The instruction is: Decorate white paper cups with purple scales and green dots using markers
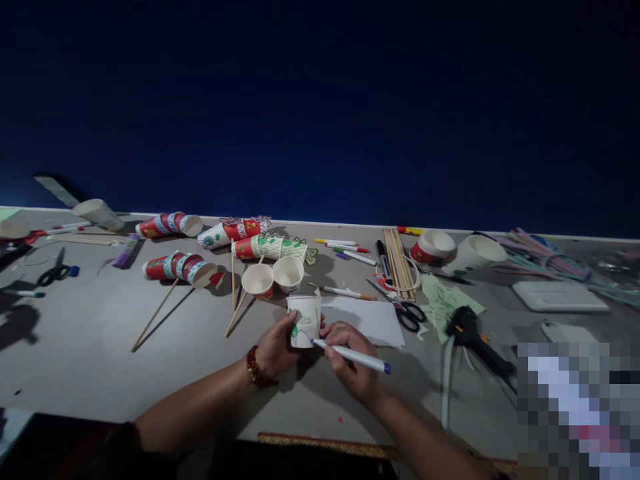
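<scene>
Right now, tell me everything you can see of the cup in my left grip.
The cup is white, seemingly paper, and wider at the rim than at the base. Its side shows small green lettering, green patches at the left and a thin purple curve near the bottom. Roughly upright, it is held by the left grip. The pen in the right grip points at its lower side.

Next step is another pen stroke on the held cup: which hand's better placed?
Right, I'd say. The right hand holds the marker, tip at the cup's lower side; the left hand is occupied gripping the cup.
</scene>
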A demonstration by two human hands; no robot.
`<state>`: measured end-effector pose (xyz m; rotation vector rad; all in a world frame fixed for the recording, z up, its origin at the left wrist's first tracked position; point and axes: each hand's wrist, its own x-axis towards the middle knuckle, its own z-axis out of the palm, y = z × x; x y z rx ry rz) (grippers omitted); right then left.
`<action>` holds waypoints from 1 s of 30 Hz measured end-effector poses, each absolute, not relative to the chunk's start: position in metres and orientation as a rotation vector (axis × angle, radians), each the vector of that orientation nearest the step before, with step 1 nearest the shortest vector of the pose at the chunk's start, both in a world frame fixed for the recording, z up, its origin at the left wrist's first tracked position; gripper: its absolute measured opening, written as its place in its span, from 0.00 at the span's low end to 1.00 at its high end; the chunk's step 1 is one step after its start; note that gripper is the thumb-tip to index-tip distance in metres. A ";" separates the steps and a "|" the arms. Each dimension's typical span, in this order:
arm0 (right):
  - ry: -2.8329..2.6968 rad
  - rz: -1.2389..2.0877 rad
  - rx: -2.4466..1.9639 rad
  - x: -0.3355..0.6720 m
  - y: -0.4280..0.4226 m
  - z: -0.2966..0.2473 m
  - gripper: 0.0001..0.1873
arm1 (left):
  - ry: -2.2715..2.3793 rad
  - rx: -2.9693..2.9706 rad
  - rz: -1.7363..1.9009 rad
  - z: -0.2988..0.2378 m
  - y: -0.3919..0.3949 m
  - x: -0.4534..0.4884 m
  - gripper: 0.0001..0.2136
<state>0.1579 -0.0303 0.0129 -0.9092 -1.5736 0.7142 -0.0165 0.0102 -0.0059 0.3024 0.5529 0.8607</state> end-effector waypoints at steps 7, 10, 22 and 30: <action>-1.531 0.704 -0.899 0.158 -0.028 0.008 0.05 | 0.525 0.261 0.853 -0.004 0.009 -0.017 0.20; -1.519 0.712 -0.925 0.158 -0.028 0.008 0.06 | 0.497 0.230 0.859 -0.002 0.009 -0.017 0.18; -1.479 0.749 -0.963 0.163 -0.027 0.000 0.06 | 0.460 0.190 0.876 0.002 0.009 -0.017 0.15; -1.527 0.726 -1.001 0.163 -0.027 0.002 0.06 | 0.495 0.156 0.882 0.005 0.011 -0.019 0.18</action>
